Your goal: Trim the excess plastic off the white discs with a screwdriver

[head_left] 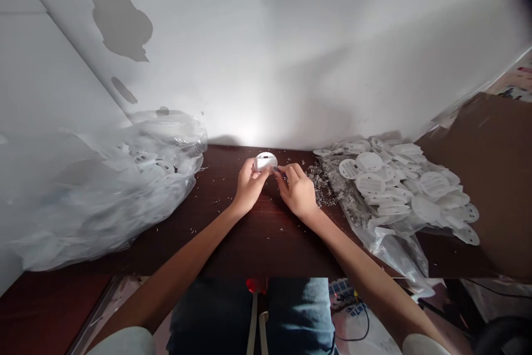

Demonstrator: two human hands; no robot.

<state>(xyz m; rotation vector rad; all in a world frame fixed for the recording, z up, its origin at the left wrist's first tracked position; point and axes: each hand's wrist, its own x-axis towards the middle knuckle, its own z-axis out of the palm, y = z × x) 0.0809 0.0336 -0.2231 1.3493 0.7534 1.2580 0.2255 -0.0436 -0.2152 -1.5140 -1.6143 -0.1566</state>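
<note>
Fingers (261,176) of the left hand (248,191) are clamping a white disc (266,159) over the tabletop (261,250); the right hand's (301,191) are pinching a small dark object (276,169) at its edge. Pale scraps (322,184) and heaped discs (388,172) are lying rightward, a translucent bag (124,219) leftward.

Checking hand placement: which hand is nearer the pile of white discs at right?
Right. The right hand is left of the pile; the left hand is farther left, holding a white disc.

Pale sleeve (124,342) at lower left, similar pale sleeve (424,345) at lower right. Blue denim trousers (220,316), bottom centre.
</note>
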